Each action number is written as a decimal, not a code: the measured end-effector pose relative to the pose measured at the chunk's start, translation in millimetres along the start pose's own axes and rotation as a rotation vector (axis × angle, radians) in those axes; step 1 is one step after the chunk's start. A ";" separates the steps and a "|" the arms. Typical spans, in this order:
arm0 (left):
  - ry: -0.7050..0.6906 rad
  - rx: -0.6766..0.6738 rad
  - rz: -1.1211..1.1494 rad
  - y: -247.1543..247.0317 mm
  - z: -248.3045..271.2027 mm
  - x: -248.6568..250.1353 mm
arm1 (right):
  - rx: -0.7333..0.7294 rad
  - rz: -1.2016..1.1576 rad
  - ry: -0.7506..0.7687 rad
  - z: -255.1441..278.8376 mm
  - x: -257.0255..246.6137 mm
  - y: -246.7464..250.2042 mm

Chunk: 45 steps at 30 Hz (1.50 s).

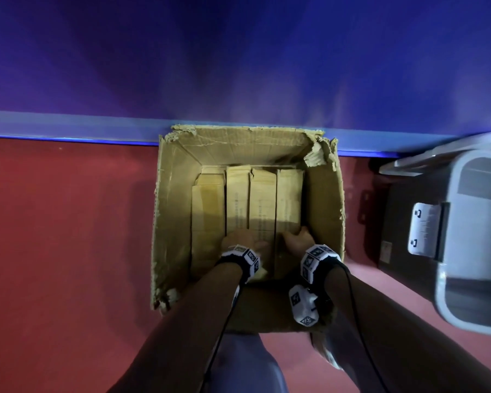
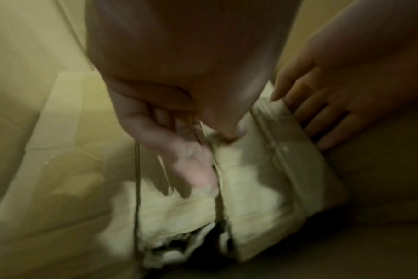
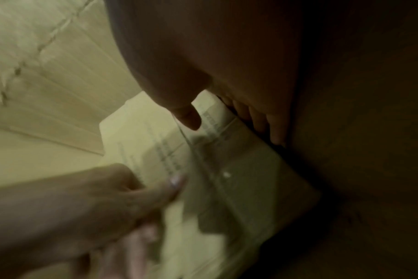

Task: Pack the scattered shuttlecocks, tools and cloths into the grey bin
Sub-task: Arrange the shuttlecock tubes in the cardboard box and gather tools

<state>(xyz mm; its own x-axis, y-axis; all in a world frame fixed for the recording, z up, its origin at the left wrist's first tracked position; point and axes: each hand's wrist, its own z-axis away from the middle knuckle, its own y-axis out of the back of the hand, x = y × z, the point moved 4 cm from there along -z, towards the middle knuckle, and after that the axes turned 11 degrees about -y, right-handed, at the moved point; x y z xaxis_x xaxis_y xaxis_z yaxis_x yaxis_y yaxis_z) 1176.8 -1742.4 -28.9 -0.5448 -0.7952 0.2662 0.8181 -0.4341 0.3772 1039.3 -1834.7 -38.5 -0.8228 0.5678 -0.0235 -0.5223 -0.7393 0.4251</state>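
A torn-rimmed cardboard box (image 1: 176, 208) stands on the red floor with several long yellowish cartons (image 1: 237, 199) lying side by side in it. Both my hands are down inside, at the near end of the right-hand carton (image 1: 289, 199). My left hand (image 1: 240, 242) has its fingers (image 2: 191, 166) in the gap on the carton's left and its thumb on top. My right hand (image 1: 296, 238) has its fingers (image 3: 260, 124) between the carton (image 3: 239, 179) and the box wall, thumb on top. The grey bin (image 1: 462, 236) stands open at the right. No shuttlecocks, tools or cloths are in view.
A blue wall with a pale skirting runs just behind the box. A dark flat object (image 1: 403, 217) lies on the floor between the box and the bin. A white latch (image 1: 424, 232) sits on the bin's near side. Red floor lies to the left of the box.
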 end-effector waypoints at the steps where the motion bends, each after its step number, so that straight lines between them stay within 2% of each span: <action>1: 0.008 -0.016 0.021 -4.0 4.6 -1.6 | -0.004 -0.025 -0.007 3.7 2.5 1.8; 3: 0.010 -0.117 0.042 -9.0 22.2 -1.3 | -0.013 -0.089 -0.014 19.5 7.5 7.3; 5: -0.018 -0.124 0.133 -5.0 36.4 8.3 | -0.006 -0.074 -0.002 40.2 8.8 19.6; 8: -0.066 0.065 0.270 25.5 73.3 34.3 | -0.023 -0.019 0.082 81.0 -5.9 43.8; 10: -0.136 0.203 0.296 56.9 106.9 57.0 | -0.116 0.009 0.182 121.4 -24.9 64.4; 12: -0.256 0.349 0.288 95.9 152.3 82.7 | -0.171 0.060 0.322 168.1 -43.9 90.4; 13: -0.302 0.415 0.299 116.4 175.9 94.9 | -0.152 0.087 0.419 196.3 -55.2 108.1; 17: -0.503 0.638 0.401 197.7 277.7 142.1 | 0.116 0.145 0.880 335.3 -91.3 196.4; 20: -0.597 0.833 0.433 265.3 373.1 169.6 | 0.225 0.119 1.078 437.6 -104.0 258.9; 25: -0.748 1.081 0.462 361.3 553.1 201.1 | 0.319 -0.011 1.164 589.7 -108.8 343.0; 27: -0.840 1.125 0.446 393.9 621.4 208.7 | 0.336 -0.080 1.174 644.3 -109.7 368.1; 30: -0.943 1.154 0.297 429.3 721.4 212.2 | 0.338 -0.160 1.197 724.0 -106.7 392.2; 34: -1.046 1.245 0.131 460.2 833.9 200.2 | 0.405 -0.160 1.325 823.3 -100.7 407.8; 38: -1.093 1.331 0.103 470.8 893.3 169.8 | 0.445 -0.188 1.404 882.7 -90.3 410.2; 41: -1.041 1.383 0.110 469.3 912.8 144.7 | 0.400 -0.256 1.404 900.8 -89.0 405.2; 45: -0.936 1.466 0.167 449.9 938.6 113.1 | 0.304 -0.133 1.473 914.9 -101.6 378.1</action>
<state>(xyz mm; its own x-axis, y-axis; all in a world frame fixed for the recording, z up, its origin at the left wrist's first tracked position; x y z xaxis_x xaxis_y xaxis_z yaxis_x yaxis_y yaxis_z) 1310.2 -1630.3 1003.5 -0.8251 -0.0667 0.5611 0.3303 0.7487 0.5747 1130.4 -1840.8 952.5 -0.3537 -0.3738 -0.8574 -0.6959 -0.5074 0.5082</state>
